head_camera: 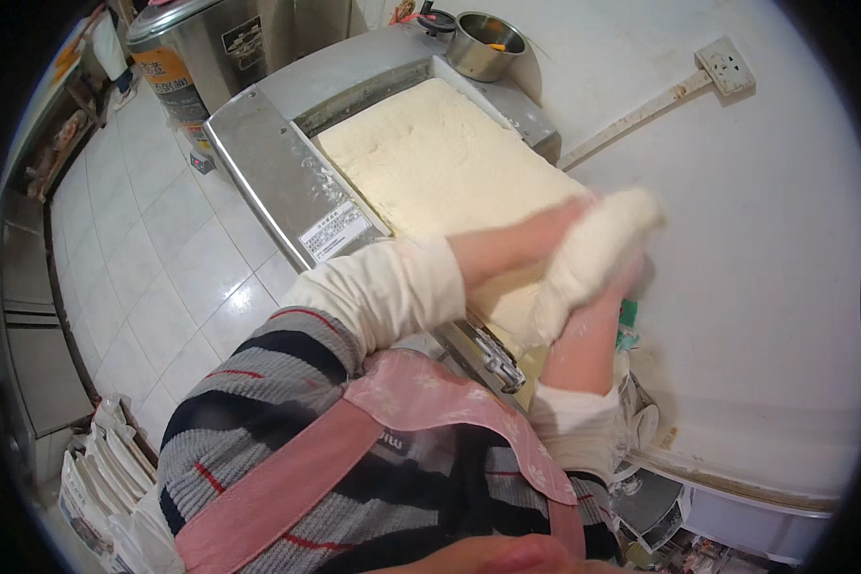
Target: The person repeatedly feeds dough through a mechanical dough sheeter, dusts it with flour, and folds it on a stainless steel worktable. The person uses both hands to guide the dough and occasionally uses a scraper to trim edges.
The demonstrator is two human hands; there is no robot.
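A thick, pale fold of dough (595,251) is held up between my two hands, blurred by motion. My left hand (580,206) grips its far side, the fingers mostly hidden behind the dough. On the right, my right hand (627,276) holds the near side, also partly covered by it. Below them a wide, flat slab of dough (438,158) lies in the bed of a stainless steel dough sheeter (265,172). The held fold hangs down towards the machine's near end; I cannot tell whether it joins the slab.
A steel bowl (473,64) stands on the machine's far end, beside a black handwheel (436,21). A large steel cooking pot (194,57) is at far left. Sacks (107,488) lie on the left floor. A wall socket (725,66) is on the right; a white bin (746,520) sits below.
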